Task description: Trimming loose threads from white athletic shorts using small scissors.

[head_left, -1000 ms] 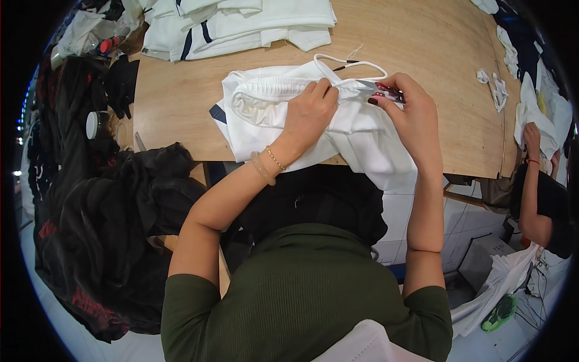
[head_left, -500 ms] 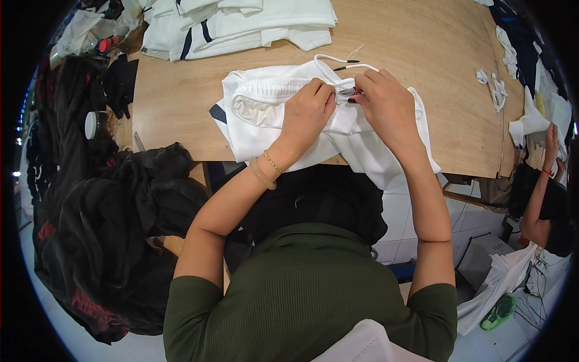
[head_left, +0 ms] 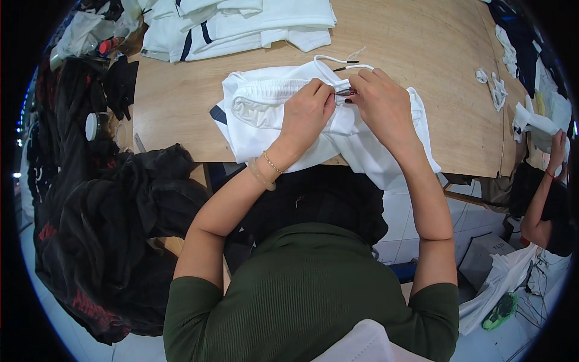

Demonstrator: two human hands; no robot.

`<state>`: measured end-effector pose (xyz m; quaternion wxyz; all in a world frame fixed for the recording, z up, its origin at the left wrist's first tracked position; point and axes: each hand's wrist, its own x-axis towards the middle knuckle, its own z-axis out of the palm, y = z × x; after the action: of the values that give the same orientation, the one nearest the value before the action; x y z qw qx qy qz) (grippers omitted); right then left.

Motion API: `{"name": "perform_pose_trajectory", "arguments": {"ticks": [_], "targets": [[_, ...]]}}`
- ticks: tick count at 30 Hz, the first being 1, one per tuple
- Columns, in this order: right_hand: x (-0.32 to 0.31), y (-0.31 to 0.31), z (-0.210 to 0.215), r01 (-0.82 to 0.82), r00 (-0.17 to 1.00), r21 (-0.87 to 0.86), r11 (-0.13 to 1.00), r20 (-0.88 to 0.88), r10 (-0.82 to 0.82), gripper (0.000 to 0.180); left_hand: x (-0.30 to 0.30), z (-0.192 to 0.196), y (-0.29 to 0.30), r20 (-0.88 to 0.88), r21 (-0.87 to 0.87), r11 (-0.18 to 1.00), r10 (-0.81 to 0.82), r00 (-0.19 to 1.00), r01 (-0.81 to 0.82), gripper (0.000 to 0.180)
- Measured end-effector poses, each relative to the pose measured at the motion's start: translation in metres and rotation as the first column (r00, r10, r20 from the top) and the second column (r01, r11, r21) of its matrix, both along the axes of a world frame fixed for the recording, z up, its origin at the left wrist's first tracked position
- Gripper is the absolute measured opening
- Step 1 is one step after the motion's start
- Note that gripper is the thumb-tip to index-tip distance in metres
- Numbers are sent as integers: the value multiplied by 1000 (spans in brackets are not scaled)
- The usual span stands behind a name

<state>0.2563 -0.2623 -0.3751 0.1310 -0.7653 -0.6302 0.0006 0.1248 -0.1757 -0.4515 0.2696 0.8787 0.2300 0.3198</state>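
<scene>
A pair of white drawstring pants [head_left: 253, 136] lies bunched at the table's near edge, its gathered elastic waistband [head_left: 256, 90] facing up. My left hand [head_left: 309, 108] is closed in a pinch on the waistband fabric near its front. Close beside it, my right hand [head_left: 380, 99] is closed around small thread snips, mostly hidden by the fingers; only narrow silvery blades [head_left: 342, 93] show, pointing toward the left fingertips at the cloth. Two dark-tipped ends of a white drawstring [head_left: 329, 58] lie on the table just beyond my hands.
Folded white garments [head_left: 241, 36] are stacked at the far left. Dark clothes [head_left: 114, 229] pile up on the left, near a lidded jar [head_left: 93, 126]. White cord scraps [head_left: 497, 90] lie at the right. Another person's arm [head_left: 546, 187] handles white cloth at the far right.
My right hand has shifted slightly left with the snips, closer to my left fingertips. My left hand stays in place. The other person's hand at the right has moved a little.
</scene>
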Motion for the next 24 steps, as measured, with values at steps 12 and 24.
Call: {"name": "perform_pose_trajectory", "arguments": {"ticks": [12,24], "targets": [[3,-1,-2,-9,1000,29,1000,-2,9,11,-2,2,3,26,-142,990,15,1000,-11,7],[49,-64,-2,677,533,321,662,-835,-140,17,-35,39,31,296,-472,859,365,883,-197,10]]}}
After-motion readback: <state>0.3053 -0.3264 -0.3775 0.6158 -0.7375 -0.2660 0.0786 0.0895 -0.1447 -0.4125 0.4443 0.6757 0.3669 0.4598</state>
